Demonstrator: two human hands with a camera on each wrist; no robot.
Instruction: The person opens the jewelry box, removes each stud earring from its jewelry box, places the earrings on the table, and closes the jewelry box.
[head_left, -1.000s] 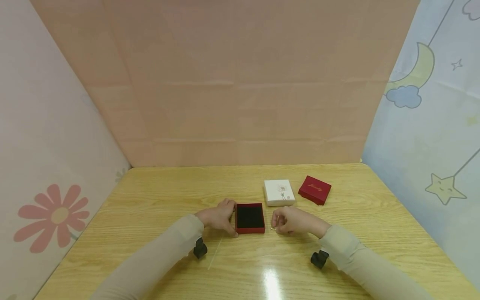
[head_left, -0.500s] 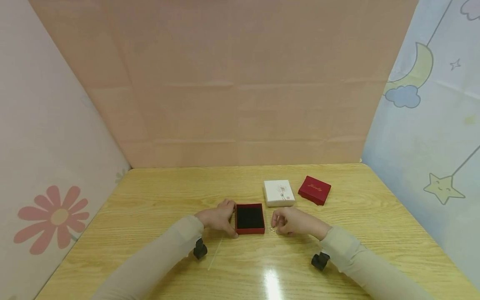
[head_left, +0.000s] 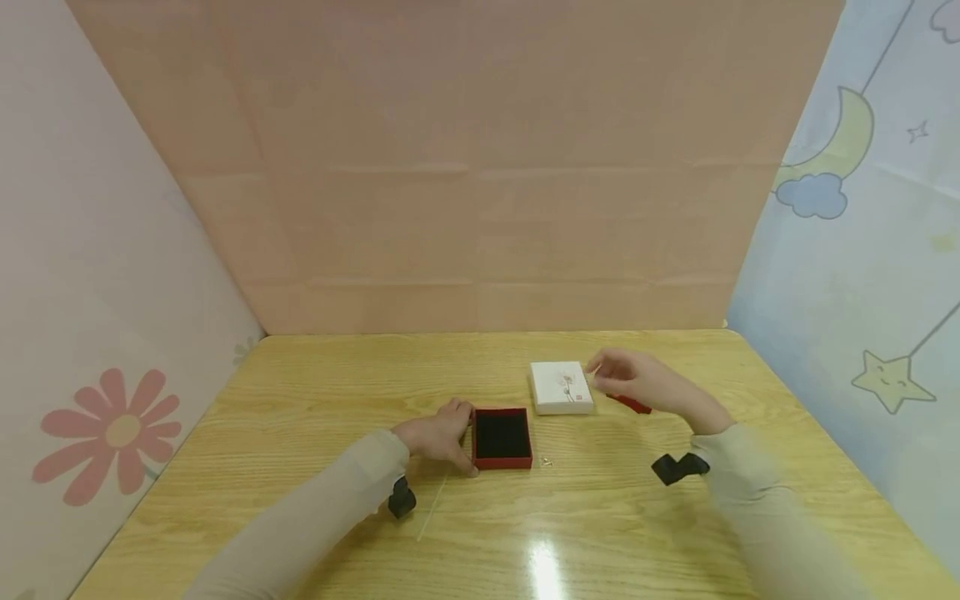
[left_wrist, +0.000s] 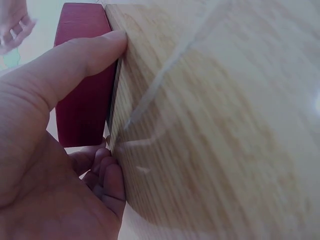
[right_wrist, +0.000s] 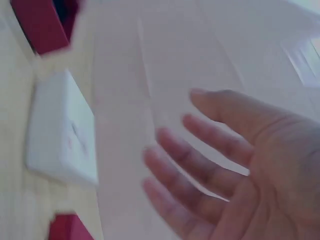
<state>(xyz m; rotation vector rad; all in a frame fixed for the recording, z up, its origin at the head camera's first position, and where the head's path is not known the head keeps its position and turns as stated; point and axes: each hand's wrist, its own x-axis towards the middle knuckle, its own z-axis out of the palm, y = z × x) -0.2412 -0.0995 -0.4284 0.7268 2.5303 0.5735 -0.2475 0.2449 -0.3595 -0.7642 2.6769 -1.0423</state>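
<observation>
A red jewelry box base [head_left: 502,462] with a black insert stands uncovered at the middle of the table. My left hand [head_left: 438,437] holds its left side, thumb at the near corner and fingers at the far one; the left wrist view shows the thumb on the red wall [left_wrist: 82,110]. My right hand [head_left: 637,379] hovers over the red lid [head_left: 633,404] and hides most of it. Its fingers [right_wrist: 175,172] are spread and loosely bent, with nothing in them. Just right of the base lies a small gold-coloured piece [head_left: 547,461], too small to make out.
Behind the base, left of the lid, sits a white box [head_left: 561,387] with a flower print. A thin clear strip [head_left: 431,508] lies on the table [head_left: 337,375] below my left hand. Fabric backdrops enclose the back and sides.
My right hand has left the small gold-coloured piece and moved up and right to above the red lid, its fingers loosening. My left hand has stayed on the base.
</observation>
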